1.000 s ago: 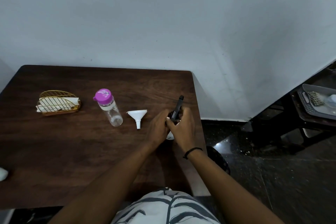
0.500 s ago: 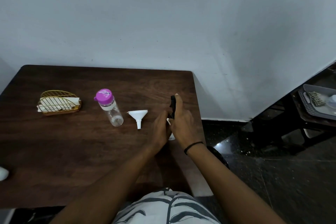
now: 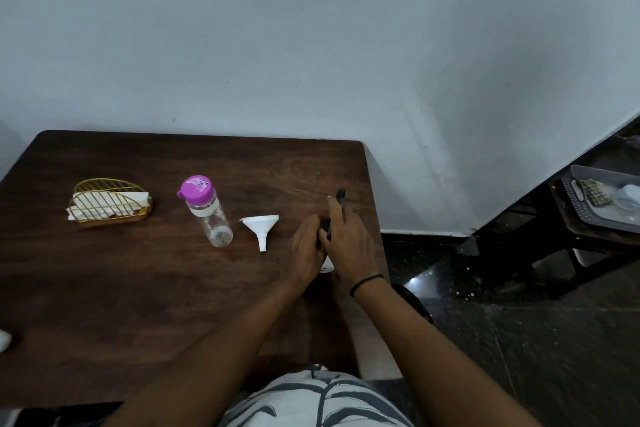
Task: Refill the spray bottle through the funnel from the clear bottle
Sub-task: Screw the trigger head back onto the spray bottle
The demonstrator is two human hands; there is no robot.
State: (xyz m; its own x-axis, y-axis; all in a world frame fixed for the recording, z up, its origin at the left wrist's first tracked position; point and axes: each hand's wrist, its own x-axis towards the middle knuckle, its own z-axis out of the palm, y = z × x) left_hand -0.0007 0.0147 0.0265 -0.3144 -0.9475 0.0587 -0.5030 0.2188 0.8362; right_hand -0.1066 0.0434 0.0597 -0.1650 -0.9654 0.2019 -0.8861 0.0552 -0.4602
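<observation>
The spray bottle (image 3: 327,265) is held near the table's (image 3: 138,288) right edge, mostly hidden by both hands. Its body is gripped by the left hand (image 3: 306,250); the black spray head (image 3: 340,196) is wrapped by the right hand (image 3: 349,239), apparently to be unscrewed. If the head is twisted hard, the bottle could be tipped off the edge. The funnel (image 3: 261,226) is lying just left, the clear bottle (image 3: 207,210) beyond it, capped, both untouched.

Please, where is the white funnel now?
In the head view the white funnel lies on the table, untouched, between the clear bottle on its left and the left hand on its right.
</observation>
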